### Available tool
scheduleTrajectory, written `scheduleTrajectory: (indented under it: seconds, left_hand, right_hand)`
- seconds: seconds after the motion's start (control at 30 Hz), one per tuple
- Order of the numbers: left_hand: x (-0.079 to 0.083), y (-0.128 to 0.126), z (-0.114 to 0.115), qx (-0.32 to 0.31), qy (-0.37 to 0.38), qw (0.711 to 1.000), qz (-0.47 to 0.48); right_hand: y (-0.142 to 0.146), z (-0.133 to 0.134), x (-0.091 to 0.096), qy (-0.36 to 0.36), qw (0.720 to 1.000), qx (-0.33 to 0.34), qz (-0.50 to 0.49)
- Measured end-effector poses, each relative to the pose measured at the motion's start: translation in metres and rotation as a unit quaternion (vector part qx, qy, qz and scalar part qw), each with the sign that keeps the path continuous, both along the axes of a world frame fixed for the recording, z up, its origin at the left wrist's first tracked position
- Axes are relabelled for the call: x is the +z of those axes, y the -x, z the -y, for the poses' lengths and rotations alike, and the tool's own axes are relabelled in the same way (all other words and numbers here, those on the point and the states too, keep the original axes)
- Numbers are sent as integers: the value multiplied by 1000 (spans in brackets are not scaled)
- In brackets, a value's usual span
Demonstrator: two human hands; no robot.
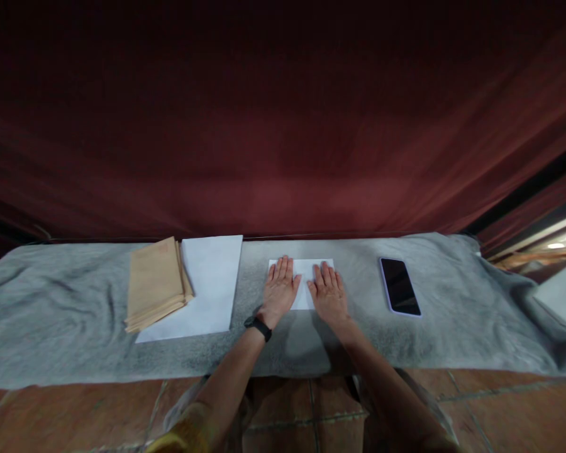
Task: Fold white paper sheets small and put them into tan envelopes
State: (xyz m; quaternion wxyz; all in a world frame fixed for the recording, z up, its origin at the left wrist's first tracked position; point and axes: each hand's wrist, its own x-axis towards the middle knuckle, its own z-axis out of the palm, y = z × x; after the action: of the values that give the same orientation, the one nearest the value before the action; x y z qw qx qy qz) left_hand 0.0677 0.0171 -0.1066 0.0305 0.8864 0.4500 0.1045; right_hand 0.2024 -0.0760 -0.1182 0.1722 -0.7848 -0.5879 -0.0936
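Observation:
A small white sheet of paper (302,296) lies on the grey cloth in front of me, and both palms rest flat on it. My left hand (279,288) covers its left part, fingers stretched out and pointing away from me. Over the right part lies my right hand (329,292), its fingers also straight and slightly spread. Between the two thumbs a strip of the paper shows. Whether the paper is folded or a single layer I cannot tell. A dark watch (258,326) is on my left wrist.
A stack of brown paper envelopes (155,280) lies at the left, partly over larger white paper (212,283). On the right rests a phone (400,286) with a lilac edge. Grey cloth (471,314) covers the narrow surface. Behind it hangs a dark red curtain (283,157).

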Motion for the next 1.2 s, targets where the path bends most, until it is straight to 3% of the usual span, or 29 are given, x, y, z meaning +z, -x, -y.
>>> scheduleTrajectory:
  seconds: [0.4,0.67,0.8,1.03,1.2]
  left_hand:
    - [-1,25,-3,50,-22,998,-5]
    - [1,38,-3,36,-28,999,-15]
    - [3,41,-3,34,-21,999,-29]
    - [7,40,-1,38,-19,998,-40]
    - [6,41,-1,44,-21,998,-41]
  right_hand:
    - [-26,9,-1,21,999,-28,-13]
    - [-43,20,4,22,998,-59,-4]
    - [-35,22,12,14,997,-77,8]
    - [1,25,9,42,998,49,1]
    - [-1,29,5,49,998,29,1]
